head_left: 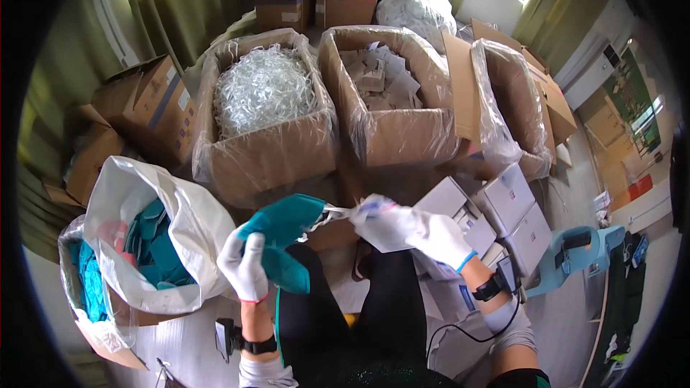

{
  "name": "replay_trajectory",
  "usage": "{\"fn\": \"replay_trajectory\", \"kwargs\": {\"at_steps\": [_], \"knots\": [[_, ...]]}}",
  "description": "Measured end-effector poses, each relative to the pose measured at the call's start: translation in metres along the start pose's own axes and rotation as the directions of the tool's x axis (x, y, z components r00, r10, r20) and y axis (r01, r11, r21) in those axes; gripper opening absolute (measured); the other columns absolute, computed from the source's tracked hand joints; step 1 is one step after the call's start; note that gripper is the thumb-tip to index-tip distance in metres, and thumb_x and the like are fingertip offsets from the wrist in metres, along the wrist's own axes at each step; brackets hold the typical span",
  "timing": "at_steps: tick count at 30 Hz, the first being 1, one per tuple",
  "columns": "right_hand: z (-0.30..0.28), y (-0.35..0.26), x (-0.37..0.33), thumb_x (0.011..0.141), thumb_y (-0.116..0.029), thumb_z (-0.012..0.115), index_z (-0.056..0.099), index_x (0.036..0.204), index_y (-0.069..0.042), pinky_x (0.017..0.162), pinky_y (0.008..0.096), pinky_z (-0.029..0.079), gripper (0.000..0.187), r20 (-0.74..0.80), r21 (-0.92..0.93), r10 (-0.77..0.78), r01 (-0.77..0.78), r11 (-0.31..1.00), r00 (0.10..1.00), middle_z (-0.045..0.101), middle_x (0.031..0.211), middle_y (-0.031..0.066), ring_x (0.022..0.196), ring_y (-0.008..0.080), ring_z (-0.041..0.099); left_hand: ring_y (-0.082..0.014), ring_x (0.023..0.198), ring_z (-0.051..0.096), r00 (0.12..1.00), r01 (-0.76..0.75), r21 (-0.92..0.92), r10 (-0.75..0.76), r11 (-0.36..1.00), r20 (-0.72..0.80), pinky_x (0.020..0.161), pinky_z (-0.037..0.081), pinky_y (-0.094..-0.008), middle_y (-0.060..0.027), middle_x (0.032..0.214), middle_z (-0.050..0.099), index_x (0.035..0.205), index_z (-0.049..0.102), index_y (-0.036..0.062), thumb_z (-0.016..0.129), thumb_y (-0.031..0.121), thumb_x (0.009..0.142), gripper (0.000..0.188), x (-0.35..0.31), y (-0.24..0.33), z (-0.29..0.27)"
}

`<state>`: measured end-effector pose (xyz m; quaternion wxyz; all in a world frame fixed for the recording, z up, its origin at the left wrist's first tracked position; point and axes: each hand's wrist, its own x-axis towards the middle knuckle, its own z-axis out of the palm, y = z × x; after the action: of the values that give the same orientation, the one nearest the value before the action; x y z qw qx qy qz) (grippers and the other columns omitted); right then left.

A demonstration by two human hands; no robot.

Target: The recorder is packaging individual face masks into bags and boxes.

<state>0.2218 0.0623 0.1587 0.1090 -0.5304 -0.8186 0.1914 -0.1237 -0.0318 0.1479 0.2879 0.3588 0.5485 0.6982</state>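
My left hand [243,267] grips the teal pouch [282,224] at centre; my right hand [420,230] pinches its clear wrapper [336,213] at 3 o'clock. It seems light, soft, slippery; better hold the edges.

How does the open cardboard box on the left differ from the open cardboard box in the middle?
The left plastic-lined cardboard box is full of pale, tangled, stringy pieces heaped up to its rim; the middle plastic-lined cardboard box holds flat, beige, card-like pieces lying lower inside. The left box looks wider and lower, the middle box deeper. Both are brown, open-topped, lined with clear plastic, and stand side by side on the floor.
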Motion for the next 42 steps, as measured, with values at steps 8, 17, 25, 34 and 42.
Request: {"fn": "replay_trajectory", "kwargs": {"at_steps": [8,17,25,34,42], "knots": [[-0.032,0.115,0.234,0.091,-0.024,0.069,0.065,0.102,-0.002,0.044,0.0235,0.046,0.025,0.195,0.937,0.344,-0.278,0.212,0.919,0.067,0.082,0.0065,0.058,0.0137,0.06,-0.0088,0.084,0.061,0.924,0.368,-0.111,-0.376,0.923,-0.072,0.079,0.048,-0.0236,-0.0026,0.096,0.07,0.109,0.069,-0.0063,0.062,0.011,0.099,0.021,-0.004,-0.067,0.007],[0.007,0.132,0.319,0.084,-0.023,0.078,0.045,0.137,0.001,0.046,0.0302,0.045,0.067,-0.314,0.816,0.676,-0.175,0.552,0.667,0.062,0.098,0.0119,0.075,0.0201,0.063,-0.0081,0.083,0.06,0.907,0.409,-0.102,-0.416,0.907,-0.065,0.077,0.049,-0.0235,-0.0021,0.094,0.07,0.107,0.07,-0.0069,0.061,0.011,0.099,0.021,0.014,-0.074,0.01],[0.068,-0.08,0.131,0.098,-0.023,0.065,0.066,0.12,0.002,0.1,0.0311,0.046,0.034,0.445,0.841,-0.295,-0.281,0.463,0.846,0.066,0.12,0.0078,0.11,0.0154,0.06,-0.0055,0.077,0.056,0.901,0.431,-0.006,-0.429,0.902,0.063,0.068,0.047,-0.0233,0.0018,0.087,0.066,0.108,0.07,-0.005,0.064,0.019,0.1,0.026,0.01,-0.07,0.018],[0.059,-0.075,0.072,0.098,-0.013,0.062,0.066,0.115,0.002,0.079,0.0283,0.054,0.024,-0.209,0.731,0.067,0.11,0.673,0.976,0.071,0.1,0.01,0.087,0.0161,0.068,-0.0271,0.115,0.056,0.978,0.062,0.395,0.022,0.916,-0.205,0.1,0.04,-0.0351,-0.0101,0.093,0.067,0.107,0.073,0.0012,0.041,0.025,0.107,0.04,0.008,-0.071,-0.022],[0.094,-0.131,0.019,0.095,-0.014,0.066,0.069,0.109,-0.003,0.084,0.0339,0.053,0.018,-0.19,0.665,-0.247,0.31,0.679,0.95,0.07,0.1,0.0101,0.094,0.0229,0.069,-0.0122,0.07,0.058,0.925,0.259,-0.187,-0.299,0.948,-0.234,0.07,0.048,-0.0248,-0.0023,0.069,0.06,0.117,0.07,-0.0044,0.043,0.049,0.106,0.061,-0.01,-0.067,0.025]]}}
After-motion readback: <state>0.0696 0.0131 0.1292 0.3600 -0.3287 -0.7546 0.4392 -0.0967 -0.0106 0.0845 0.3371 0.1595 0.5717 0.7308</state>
